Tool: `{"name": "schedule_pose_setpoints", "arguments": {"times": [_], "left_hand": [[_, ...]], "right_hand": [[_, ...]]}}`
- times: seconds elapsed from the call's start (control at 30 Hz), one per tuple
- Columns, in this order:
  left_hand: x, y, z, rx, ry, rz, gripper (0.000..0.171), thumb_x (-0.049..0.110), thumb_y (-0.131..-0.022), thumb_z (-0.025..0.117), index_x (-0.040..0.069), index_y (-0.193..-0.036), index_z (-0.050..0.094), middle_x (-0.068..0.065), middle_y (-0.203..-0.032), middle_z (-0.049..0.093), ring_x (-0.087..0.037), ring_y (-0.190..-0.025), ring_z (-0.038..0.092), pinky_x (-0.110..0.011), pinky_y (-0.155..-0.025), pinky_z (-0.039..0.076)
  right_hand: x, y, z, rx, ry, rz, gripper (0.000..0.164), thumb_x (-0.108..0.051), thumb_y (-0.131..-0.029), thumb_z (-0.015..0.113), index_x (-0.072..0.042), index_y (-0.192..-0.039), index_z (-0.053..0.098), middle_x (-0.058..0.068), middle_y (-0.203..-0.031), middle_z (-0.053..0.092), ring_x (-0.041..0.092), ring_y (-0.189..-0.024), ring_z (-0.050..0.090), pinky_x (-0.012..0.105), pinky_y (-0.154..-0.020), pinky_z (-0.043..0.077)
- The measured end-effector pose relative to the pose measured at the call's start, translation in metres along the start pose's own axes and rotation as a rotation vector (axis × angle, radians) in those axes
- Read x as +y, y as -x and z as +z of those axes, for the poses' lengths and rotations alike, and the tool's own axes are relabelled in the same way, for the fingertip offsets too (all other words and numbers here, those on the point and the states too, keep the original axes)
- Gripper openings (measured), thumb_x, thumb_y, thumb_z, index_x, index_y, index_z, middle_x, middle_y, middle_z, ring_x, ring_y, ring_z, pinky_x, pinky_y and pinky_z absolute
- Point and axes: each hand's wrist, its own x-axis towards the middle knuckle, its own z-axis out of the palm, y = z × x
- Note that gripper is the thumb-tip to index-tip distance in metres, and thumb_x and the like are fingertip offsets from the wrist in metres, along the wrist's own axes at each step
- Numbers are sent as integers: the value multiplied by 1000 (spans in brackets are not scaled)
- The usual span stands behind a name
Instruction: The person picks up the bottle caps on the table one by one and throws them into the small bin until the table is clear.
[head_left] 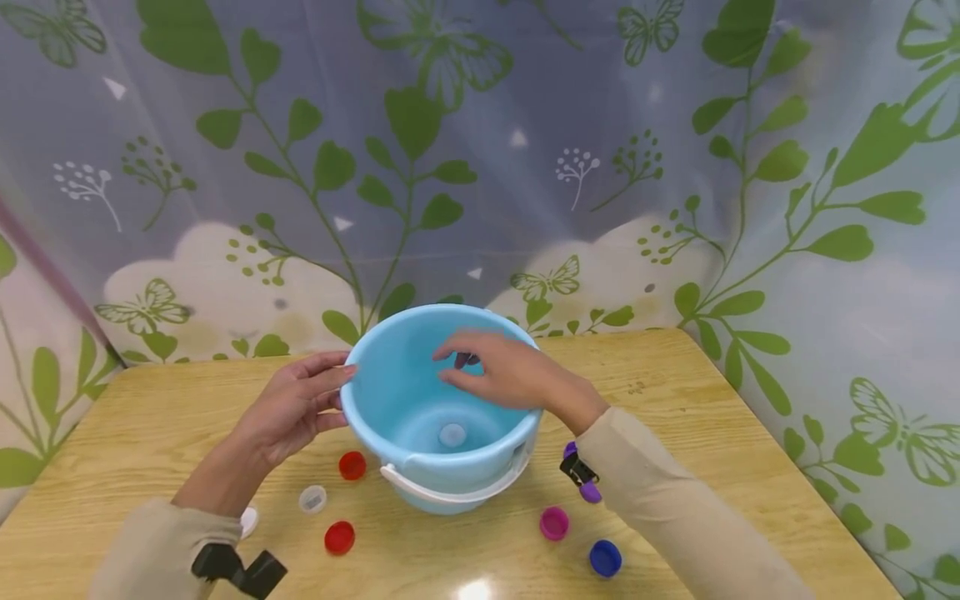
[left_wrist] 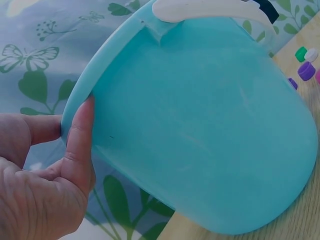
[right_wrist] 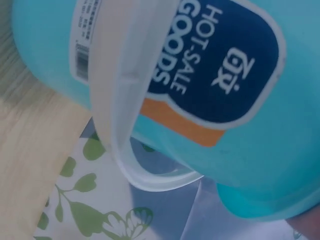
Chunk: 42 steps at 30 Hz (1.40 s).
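A light blue bucket [head_left: 442, 492] stands on the wooden table, its white handle [head_left: 450, 497] lowered against the near side. My left hand [head_left: 300, 404] grips the rim at the left; in the left wrist view, the left hand [left_wrist: 55, 170] has its thumb and fingers on either side of the rim. Over the bucket's mouth reaches my right hand [head_left: 502, 367], thumb and forefinger bent and apart, with nothing visible between their tips. A pale round spot [head_left: 452, 434] shows on the bucket's floor. The right wrist view shows mostly the bucket's label [right_wrist: 215, 65].
Left of the bucket lie two red caps, a nearer red cap [head_left: 340, 537] among them, and a white cap [head_left: 312, 499]. To its right are a pink cap [head_left: 554, 523], a blue cap [head_left: 606, 558] and purple caps [head_left: 590, 492]. A printed curtain [head_left: 525, 192] hangs behind the table.
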Motion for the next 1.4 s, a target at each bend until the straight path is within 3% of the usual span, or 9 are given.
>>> {"name": "schedule_pose_setpoints", "arguments": {"times": [0.23, 0.33, 0.43, 0.53, 0.7, 0.93, 1.1, 1.3, 1.4], "left_hand": [[-2, -1, -4, 5, -23, 12, 32, 12, -93, 63, 0, -121, 51, -9, -92, 64, -16, -69, 64, -33, -66, 59], [-3, 2, -7, 17, -33, 8, 31, 13, -93, 64, 1, -120, 52, -9, -93, 64, -17, -70, 64, -34, -67, 59], [-4, 7, -12, 27, -46, 2, 32, 14, -93, 64, 2, -120, 53, -9, -95, 64, -18, -72, 65, -35, -68, 58], [-3, 10, -14, 29, -52, 1, 29, 14, -93, 64, 4, -118, 55, -9, -96, 64, -18, -74, 65, -35, -69, 58], [-2, 12, -15, 18, -33, 8, 24, 12, -94, 63, 6, -116, 57, -8, -94, 64, -17, -72, 64, -34, -68, 58], [1, 9, -12, 4, -25, 21, 25, 12, -93, 63, 5, -117, 57, -8, -96, 64, -18, -74, 65, -34, -69, 58], [1, 5, -8, 6, -34, 16, 30, 13, -93, 64, 3, -120, 54, -10, -97, 63, -18, -73, 64, -35, -69, 58], [-2, -1, 0, -5, -35, 12, 33, 14, -93, 64, 1, -122, 52, -10, -95, 63, -17, -71, 63, -33, -68, 58], [-1, -1, -1, -6, -29, 17, 31, 13, -93, 64, 2, -120, 53, -9, -95, 63, -17, -71, 63, -33, -68, 58]], "right_hand": [[6, 0, 0, 340, -163, -165, 23, -13, -94, 59, -9, -117, 63, 0, -112, 60, 8, -95, 58, 27, -86, 51], [9, 0, -1, 415, -208, -183, 23, -10, -94, 58, -7, -117, 62, 3, -112, 60, 11, -95, 59, 30, -84, 53], [13, 4, -6, 431, -226, -158, 25, -10, -94, 57, -6, -118, 62, 5, -114, 59, 13, -96, 59, 31, -83, 54], [17, 15, -15, 418, -222, -107, 27, -10, -94, 58, -7, -121, 60, 3, -120, 57, 15, -98, 59, 29, -83, 53], [33, 48, -33, 386, -171, -30, 29, -13, -95, 58, -8, -124, 59, 4, -125, 54, 19, -100, 58, 37, -84, 53], [76, 109, -48, 238, -15, 162, 29, -21, -98, 56, -9, -125, 57, 5, -121, 55, 22, -102, 58, 42, -86, 52], [104, 160, -39, 109, 20, 299, 35, -25, -98, 56, -7, -128, 55, 10, -125, 54, 27, -105, 56, 45, -88, 51], [122, 219, -18, -55, -44, 377, 44, -27, -95, 61, -4, -131, 51, 17, -131, 47, 41, -115, 48, 54, -89, 48], [125, 236, -13, -132, -85, 397, 52, -29, -93, 64, -4, -136, 48, 23, -136, 40, 46, -120, 42, 57, -88, 47]]}}
